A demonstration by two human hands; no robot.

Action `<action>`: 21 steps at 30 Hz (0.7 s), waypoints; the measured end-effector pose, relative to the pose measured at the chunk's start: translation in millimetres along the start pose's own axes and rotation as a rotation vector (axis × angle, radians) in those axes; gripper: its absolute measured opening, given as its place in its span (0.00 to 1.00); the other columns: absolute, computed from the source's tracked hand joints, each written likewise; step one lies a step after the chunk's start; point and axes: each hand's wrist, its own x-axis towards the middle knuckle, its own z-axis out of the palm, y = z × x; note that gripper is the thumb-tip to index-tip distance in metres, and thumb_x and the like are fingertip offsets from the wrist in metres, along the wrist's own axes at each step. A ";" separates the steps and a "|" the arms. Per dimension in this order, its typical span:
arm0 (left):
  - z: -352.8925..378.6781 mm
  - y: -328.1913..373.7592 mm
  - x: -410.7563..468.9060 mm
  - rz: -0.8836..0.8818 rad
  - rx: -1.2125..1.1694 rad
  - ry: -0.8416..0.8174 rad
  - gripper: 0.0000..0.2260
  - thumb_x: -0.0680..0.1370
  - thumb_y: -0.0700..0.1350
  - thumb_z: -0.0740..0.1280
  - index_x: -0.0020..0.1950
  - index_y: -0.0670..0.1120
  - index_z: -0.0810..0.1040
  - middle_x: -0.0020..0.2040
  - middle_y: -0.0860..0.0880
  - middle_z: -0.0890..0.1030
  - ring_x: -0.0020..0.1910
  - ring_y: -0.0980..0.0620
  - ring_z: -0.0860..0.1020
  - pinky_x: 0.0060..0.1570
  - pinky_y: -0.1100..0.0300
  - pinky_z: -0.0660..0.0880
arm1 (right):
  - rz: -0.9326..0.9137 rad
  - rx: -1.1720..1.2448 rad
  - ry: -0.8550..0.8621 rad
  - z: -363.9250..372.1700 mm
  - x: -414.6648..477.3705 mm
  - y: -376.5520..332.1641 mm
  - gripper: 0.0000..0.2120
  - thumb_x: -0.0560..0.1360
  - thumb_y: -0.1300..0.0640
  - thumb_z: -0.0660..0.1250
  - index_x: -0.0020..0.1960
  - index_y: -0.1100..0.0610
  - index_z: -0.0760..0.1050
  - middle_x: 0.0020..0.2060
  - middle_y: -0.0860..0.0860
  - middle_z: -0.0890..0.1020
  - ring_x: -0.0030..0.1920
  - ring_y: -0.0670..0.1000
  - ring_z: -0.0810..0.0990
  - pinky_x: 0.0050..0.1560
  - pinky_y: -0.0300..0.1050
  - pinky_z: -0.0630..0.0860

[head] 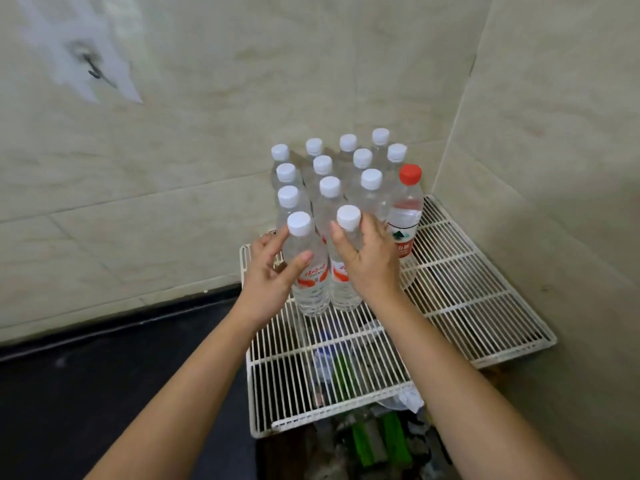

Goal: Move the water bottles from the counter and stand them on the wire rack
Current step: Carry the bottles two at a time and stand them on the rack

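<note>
White-capped bottles (pixel 329 187) are stood upright in close rows on the wire rack (pixel 478 299), packed into the corner of the tiled wall (pixel 156 174). The front-left bottle (pixel 311 292) is gripped by the left hand (pixel 273 268), thumb in front and fingers curled behind. The front-right bottle (pixel 343 289) is clasped below its cap by the curled fingers of the right hand (pixel 372 261). A red-capped bottle (pixel 406 213) is set just beside them on the right. Green items (pixel 393 434) and blurred clutter are seen beneath the rack. A dark desk (pixel 104 382) is seen at the left.
</note>
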 end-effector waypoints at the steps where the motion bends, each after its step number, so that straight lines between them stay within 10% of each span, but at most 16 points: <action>1: -0.5 -1.4 -0.2 -0.005 0.003 -0.002 0.23 0.78 0.49 0.70 0.72 0.59 0.70 0.63 0.50 0.68 0.63 0.65 0.69 0.49 0.78 0.72 | -0.003 -0.026 0.024 2.8 -1.6 0.7 0.26 0.78 0.35 0.59 0.54 0.59 0.77 0.50 0.51 0.79 0.48 0.47 0.76 0.43 0.40 0.66; 11: -0.1 -35.5 -35.0 -0.074 0.167 0.075 0.43 0.63 0.60 0.80 0.75 0.56 0.66 0.65 0.57 0.76 0.62 0.60 0.76 0.62 0.60 0.75 | 0.244 0.054 -0.294 -4.4 -77.7 47.2 0.46 0.72 0.23 0.56 0.81 0.45 0.45 0.78 0.52 0.62 0.73 0.52 0.69 0.68 0.61 0.73; 21: 18.2 -70.8 -45.5 -0.205 0.200 0.070 0.23 0.76 0.46 0.73 0.71 0.51 0.75 0.61 0.57 0.82 0.58 0.61 0.81 0.63 0.54 0.78 | 0.187 -0.094 -0.376 1.2 -80.9 65.8 0.31 0.81 0.40 0.62 0.80 0.45 0.57 0.69 0.50 0.75 0.66 0.52 0.77 0.63 0.55 0.78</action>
